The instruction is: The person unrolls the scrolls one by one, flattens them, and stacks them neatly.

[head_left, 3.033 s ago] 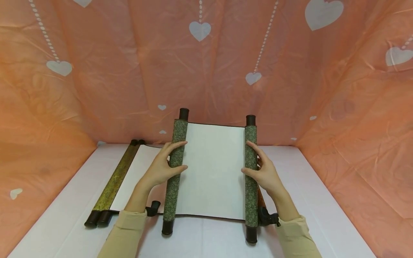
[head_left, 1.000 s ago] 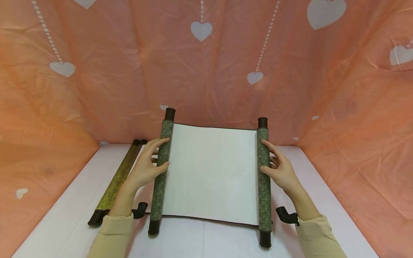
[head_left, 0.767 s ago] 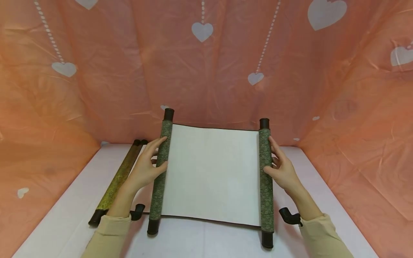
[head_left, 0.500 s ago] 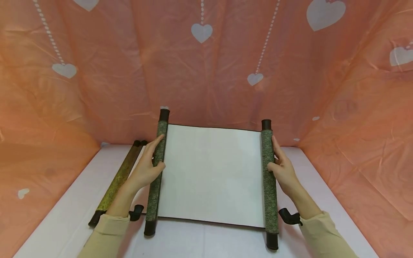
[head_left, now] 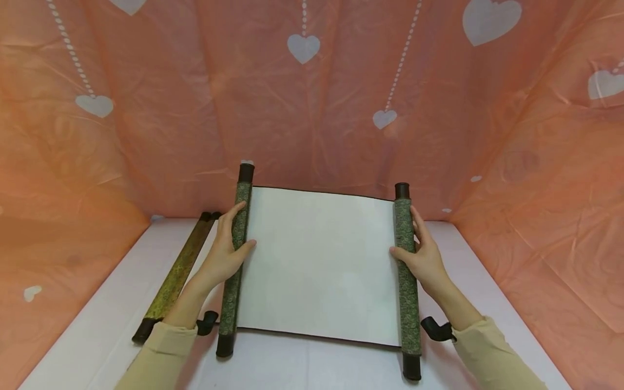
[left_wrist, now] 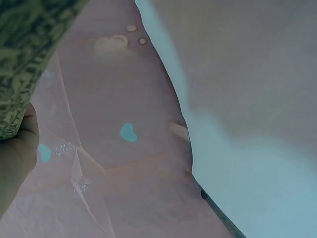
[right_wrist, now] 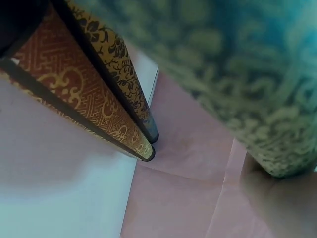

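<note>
A scroll with blank white paper (head_left: 322, 265) is held stretched and slightly tilted above the table. My left hand (head_left: 219, 260) grips its left green patterned roller (head_left: 230, 303), thumb across the front and fingers behind. On the other side, the right green roller (head_left: 408, 303) is held by my right hand (head_left: 425, 262), its thumb tip reaching the paper's edge. Both rollers have dark end caps. The left wrist view shows part of a green roller (left_wrist: 29, 54) against the hand. In the right wrist view, a green roller (right_wrist: 247, 74) fills the upper right above the hand.
A second scroll with yellow-gold rollers (head_left: 173, 276) lies on the white table (head_left: 302, 368) at left, partly covered. Beneath the held scroll, the right wrist view shows a red-gold roller (right_wrist: 84, 84) beside a dark-gold one (right_wrist: 116, 59). Orange heart-printed cloth (head_left: 312, 135) encloses the table.
My hands have moved apart, left hand leftward and right hand rightward, exposing a wider stretch of paper. Lately the spread holds nearly steady, and both thumbs have shifted inward over the rollers.
</note>
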Action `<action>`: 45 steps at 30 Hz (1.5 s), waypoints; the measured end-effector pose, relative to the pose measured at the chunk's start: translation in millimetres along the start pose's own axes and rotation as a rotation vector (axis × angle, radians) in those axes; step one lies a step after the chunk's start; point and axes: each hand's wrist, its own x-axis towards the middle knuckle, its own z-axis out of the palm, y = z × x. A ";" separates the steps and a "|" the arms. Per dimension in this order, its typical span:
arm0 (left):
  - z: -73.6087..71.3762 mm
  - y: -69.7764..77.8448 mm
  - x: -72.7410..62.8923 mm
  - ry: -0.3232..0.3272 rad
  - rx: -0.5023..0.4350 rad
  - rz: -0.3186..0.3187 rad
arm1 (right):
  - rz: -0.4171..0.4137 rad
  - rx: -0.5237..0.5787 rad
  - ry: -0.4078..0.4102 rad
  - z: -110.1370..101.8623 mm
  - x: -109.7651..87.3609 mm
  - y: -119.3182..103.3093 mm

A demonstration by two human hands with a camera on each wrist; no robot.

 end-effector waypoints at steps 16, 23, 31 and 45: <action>-15.0 3.9 -5.5 0.063 0.075 0.012 | -0.039 -0.079 -0.033 -24.2 -3.6 -5.4; -25.2 0.3 -10.0 0.050 0.069 0.011 | -0.079 -0.035 -0.049 -29.5 -5.4 -5.9; -32.1 0.0 -14.7 0.021 0.071 -0.011 | -0.036 -0.039 -0.023 -30.3 -4.2 -10.2; -32.2 -6.3 -19.6 0.090 0.216 0.004 | -0.039 -0.121 -0.080 -29.9 -3.2 -2.1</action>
